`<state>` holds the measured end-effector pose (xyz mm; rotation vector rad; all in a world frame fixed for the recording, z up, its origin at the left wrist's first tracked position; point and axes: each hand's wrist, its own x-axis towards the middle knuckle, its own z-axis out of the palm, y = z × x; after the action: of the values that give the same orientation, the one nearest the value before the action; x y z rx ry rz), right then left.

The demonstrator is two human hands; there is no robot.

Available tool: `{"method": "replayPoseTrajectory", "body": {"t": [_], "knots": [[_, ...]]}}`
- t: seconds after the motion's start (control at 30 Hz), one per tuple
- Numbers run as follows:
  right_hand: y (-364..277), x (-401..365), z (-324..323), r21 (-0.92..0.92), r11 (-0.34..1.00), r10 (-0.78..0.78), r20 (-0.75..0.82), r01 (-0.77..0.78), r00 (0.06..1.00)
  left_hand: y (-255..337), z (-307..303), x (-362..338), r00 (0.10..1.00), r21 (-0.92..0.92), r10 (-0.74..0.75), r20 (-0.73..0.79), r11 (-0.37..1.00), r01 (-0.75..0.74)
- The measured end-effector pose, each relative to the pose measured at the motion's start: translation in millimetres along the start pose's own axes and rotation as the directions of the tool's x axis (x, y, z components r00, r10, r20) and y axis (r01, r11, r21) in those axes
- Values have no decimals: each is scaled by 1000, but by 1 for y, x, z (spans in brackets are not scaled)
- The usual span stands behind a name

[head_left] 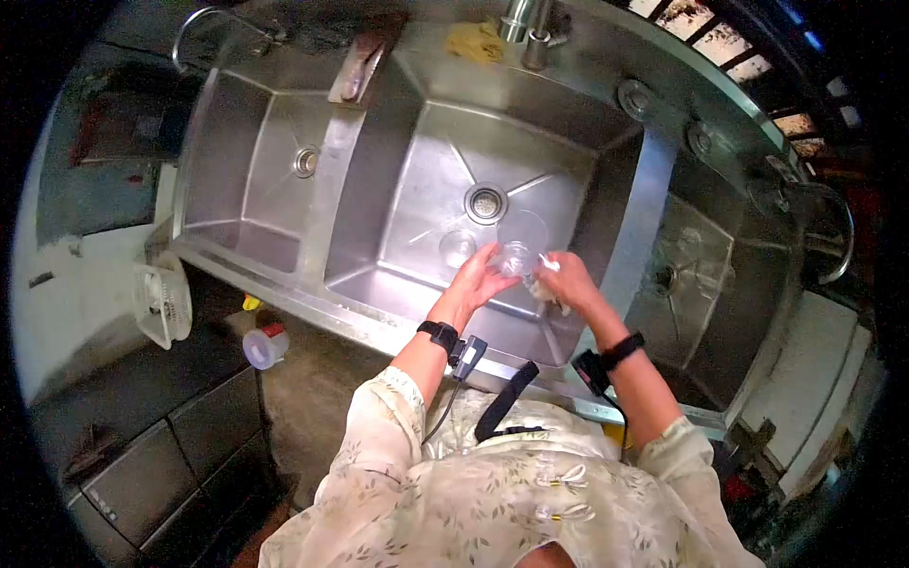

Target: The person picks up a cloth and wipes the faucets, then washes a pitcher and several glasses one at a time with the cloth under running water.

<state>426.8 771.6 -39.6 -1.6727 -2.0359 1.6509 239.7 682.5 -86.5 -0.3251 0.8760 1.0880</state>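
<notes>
Over the middle sink basin, my left hand grips a clear glass dish by its side. My right hand is closed around a pale, crumpled cloth or sponge at the right of the dish. Another clear round glass piece lies on the basin floor just left of the held dish. A larger clear round shape shows beyond the held dish; whether it is a separate piece cannot be made out. The drain lies behind the hands.
A left basin and a right basin flank the middle one. Behind stand a faucet and a yellow cloth. A packet rests on the left divider. A plastic tub is at lower left.
</notes>
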Motion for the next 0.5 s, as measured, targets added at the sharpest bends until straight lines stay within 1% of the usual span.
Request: {"method": "replayPoseTrajectory", "body": {"t": [0.03,0.1,0.13,0.2,0.27,0.33,0.37,0.4,0.43,0.47,0.5], "knots": [[4,16,17,2,1000,1,1,-1,1000,3,-11,3,1000,1,-1,-2,1000,1],[25,26,36,-107,993,30,-86,-39,996,-13,-28,26,988,5,-15,-151,1000,16],[24,30,42,-106,994,30,-85,-40,996,-12,-25,22,990,15,6,-141,1000,-4],[30,30,51,24,994,113,-127,-110,985,-12,-20,20,986,5,-42,-161,999,43],[51,40,70,48,991,131,-127,-126,983,-11,-14,19,979,-1,-80,-187,997,81],[87,56,101,67,990,131,-137,-123,982,-11,-10,16,962,67,-78,-262,993,99],[91,55,107,80,988,143,-142,-133,979,-9,-9,12,960,78,-88,-266,991,112],[92,52,114,73,997,34,-138,-24,990,-5,-9,7,955,147,-85,-285,980,131],[92,49,116,102,995,33,-118,-21,992,-6,-11,7,952,216,-89,-292,964,156],[93,45,118,131,991,32,-98,-19,995,-10,-13,7,958,242,-39,-284,964,111],[88,47,122,203,973,128,-54,-115,990,-13,-20,12,964,270,9,-266,961,65]]}}
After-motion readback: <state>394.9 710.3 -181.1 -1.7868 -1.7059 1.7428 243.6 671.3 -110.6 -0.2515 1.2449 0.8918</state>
